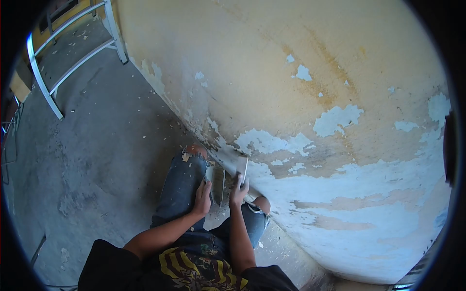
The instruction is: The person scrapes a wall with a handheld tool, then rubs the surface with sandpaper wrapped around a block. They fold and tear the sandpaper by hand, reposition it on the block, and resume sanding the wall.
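Several pale metal bars form a frame at the far left, standing on a grey concrete floor that is scuffed and dotted with small paint flakes. Moving toward the middle, the person crouches in torn blue jeans, with the left knee bare through a rip and pointing at the foot of the wall. The left hand rests against the inner side of that thigh, its fingers closed around the lower edge of a grey sheet, which it holds upright between the knees. Just beside the sheet on the right, and close to touching it, a pale flat blade stands up out of the right hand. That hand is wrapped tightly around the blade's lower part, and what kind of tool it is cannot be told at this size. The hands are near each other but apart, each gripping its own thing, low in front of the body and right by the bottom of the wall. The right knee shows through another tear below them, and a black shirt with a yellow print fills the lower edge. To the right, the yellow wall takes up the rest of the view, stained with brown streaks and peeling in many white patches that merge into a broad bare band lower down.
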{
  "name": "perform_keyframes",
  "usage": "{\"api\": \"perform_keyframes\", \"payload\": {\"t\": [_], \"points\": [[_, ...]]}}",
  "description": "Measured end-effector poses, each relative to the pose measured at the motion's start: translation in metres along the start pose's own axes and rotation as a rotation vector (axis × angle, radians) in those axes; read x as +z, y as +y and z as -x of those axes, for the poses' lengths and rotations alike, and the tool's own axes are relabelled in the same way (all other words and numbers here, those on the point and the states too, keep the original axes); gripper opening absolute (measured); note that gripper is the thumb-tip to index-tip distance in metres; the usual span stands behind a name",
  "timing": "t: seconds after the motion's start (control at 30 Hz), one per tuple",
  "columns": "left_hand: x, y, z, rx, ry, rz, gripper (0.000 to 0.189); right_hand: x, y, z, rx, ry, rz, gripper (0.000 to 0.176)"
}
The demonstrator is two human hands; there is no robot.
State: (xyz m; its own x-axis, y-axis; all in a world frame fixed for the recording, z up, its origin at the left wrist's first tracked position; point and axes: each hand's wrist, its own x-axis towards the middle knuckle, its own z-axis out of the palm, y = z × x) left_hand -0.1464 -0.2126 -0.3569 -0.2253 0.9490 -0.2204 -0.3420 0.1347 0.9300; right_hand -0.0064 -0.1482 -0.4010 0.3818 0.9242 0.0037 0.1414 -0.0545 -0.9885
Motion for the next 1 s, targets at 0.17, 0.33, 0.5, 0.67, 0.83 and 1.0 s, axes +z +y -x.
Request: {"api": "perform_keyframes", "payload": {"t": [0.17, 0.33, 0.5, 0.67, 0.83, 1.0], "points": [[0.002, 0.001, 0.003, -0.038, -0.003, 0.021, 0.043, 0.006, 0.003, 0.017, 0.139, 0.132, -0.044, 0.040], [-0.004, -0.027, 0.003, 0.118, -0.016, -0.135, 0.042, -0.002, -0.002, 0.015, 0.062, 0.060, -0.020, 0.039], [0.005, -0.004, 0.000, -0.012, 0.022, -0.009, 0.043, -0.006, -0.003, 0.007, 0.050, 0.035, 0.051, 0.038], [0.001, -0.017, 0.003, 0.113, -0.019, -0.157, 0.045, -0.029, 0.058, 0.006, 0.167, 0.130, 0.102, 0.043], [0.003, -0.023, 0.001, 0.029, 0.020, -0.133, 0.046, -0.018, 0.067, -0.016, 0.049, 0.076, 0.184, 0.043], [0.002, -0.015, -0.001, -0.091, -0.044, 0.014, 0.048, 0.017, 0.018, -0.019, 0.048, 0.049, -0.010, 0.039]]}}
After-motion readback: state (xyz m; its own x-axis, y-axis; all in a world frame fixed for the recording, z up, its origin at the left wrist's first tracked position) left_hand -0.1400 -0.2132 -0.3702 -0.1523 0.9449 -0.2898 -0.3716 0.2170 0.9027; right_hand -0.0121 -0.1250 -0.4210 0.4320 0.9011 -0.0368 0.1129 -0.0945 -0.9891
